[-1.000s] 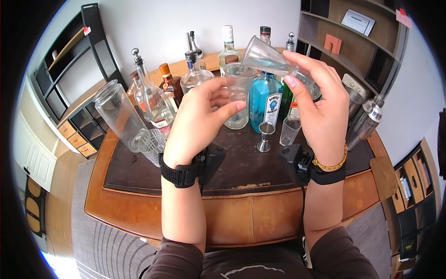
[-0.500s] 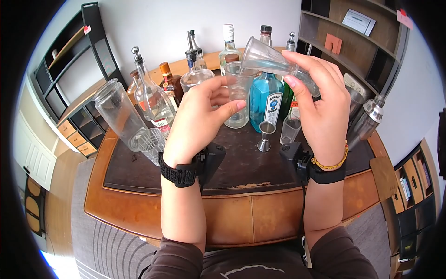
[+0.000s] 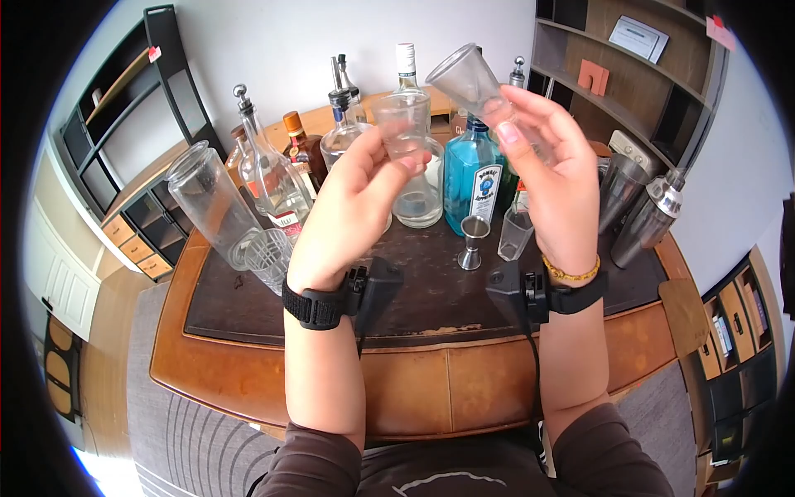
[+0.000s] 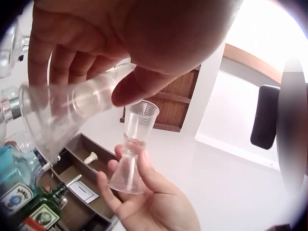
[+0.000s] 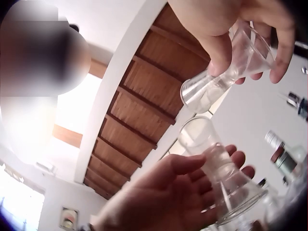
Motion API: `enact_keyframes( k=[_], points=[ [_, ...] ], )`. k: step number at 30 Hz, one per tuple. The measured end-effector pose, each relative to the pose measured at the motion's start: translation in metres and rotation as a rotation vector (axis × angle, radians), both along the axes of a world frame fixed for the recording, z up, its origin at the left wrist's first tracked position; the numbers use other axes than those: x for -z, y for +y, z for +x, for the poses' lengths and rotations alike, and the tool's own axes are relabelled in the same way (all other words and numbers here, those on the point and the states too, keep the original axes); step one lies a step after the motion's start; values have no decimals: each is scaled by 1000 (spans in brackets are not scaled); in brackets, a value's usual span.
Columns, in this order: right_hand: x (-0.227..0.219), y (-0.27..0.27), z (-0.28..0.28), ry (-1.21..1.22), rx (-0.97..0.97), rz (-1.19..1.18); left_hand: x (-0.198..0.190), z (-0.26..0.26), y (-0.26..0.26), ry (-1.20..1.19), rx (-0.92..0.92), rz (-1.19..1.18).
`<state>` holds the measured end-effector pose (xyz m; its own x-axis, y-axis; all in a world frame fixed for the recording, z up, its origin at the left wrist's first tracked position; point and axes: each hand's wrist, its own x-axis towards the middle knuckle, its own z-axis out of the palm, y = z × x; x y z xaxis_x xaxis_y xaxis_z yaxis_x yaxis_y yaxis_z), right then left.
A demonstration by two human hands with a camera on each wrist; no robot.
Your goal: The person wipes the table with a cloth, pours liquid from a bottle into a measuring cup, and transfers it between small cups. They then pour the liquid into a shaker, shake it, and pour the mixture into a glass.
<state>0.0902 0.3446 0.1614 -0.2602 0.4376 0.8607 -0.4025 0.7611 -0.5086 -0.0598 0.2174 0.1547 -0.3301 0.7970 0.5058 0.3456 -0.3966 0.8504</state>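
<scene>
My left hand (image 3: 352, 199) grips a clear hourglass-shaped measuring cup (image 3: 399, 124) at its narrow waist, thumb on the near side. A second clear measuring cup (image 3: 465, 79) is pinched by my right hand (image 3: 563, 161), tilted with its wide mouth up and to the left. Printed marks show near one rim of the right-hand cup (image 4: 139, 118) in the left wrist view. In the right wrist view, the upper cup (image 5: 197, 96) has its lower rim close over the mouth of the left-hand cup (image 5: 233, 190). Both are held above the table.
A blue gin bottle (image 3: 465, 182) stands behind a metal jigger (image 3: 473, 244) and a small glass (image 3: 517, 236). Several bottles line the back of the dark tabletop (image 3: 397, 298). A tall glass (image 3: 211, 199) and cut tumbler (image 3: 272, 258) are left; a metal shaker (image 3: 650, 224) is right.
The right-hand cup has swung from nearly level to steeply tilted, its wide mouth higher. My right hand has shifted left and turned. The left-hand cup has risen slightly and moved left.
</scene>
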Motion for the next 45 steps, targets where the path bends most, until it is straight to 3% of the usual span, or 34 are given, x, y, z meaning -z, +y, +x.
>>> enact_keyframes(
  k=[2,3,4,5,6,8,10,15,17,24,36,41,45],
  points=[
    [1,-5,-1,-13,-363,-472,4,0,-1,-258,106,72],
    [6,-3,-3,-9,-515,-557,3,0,-1,-257,106,73],
    [7,-1,-4,-8,-515,-556,2,0,0,-331,131,73],
    [8,-1,-5,-11,-663,-638,2,1,1,-404,157,75],
    [9,0,-7,-15,-812,-719,1,2,3,-403,158,75],
    [14,1,-11,5,-890,-749,0,5,7,-274,113,99],
    [19,0,-17,46,-1091,-810,-1,8,8,-303,140,132],
    [22,-2,-21,65,-1140,-846,-2,8,8,-329,198,225],
    [21,-3,-22,50,-1050,-772,-4,8,9,-431,219,307],
    [17,-5,-20,20,-1018,-688,-4,0,7,-363,157,322],
    [26,3,-22,61,-1203,-718,-6,5,7,-365,100,311],
    [20,-6,-20,93,-1071,-809,-5,6,8,-301,63,248],
    [23,-5,-23,88,-1028,-746,-5,7,9,-317,75,249]
  ],
)
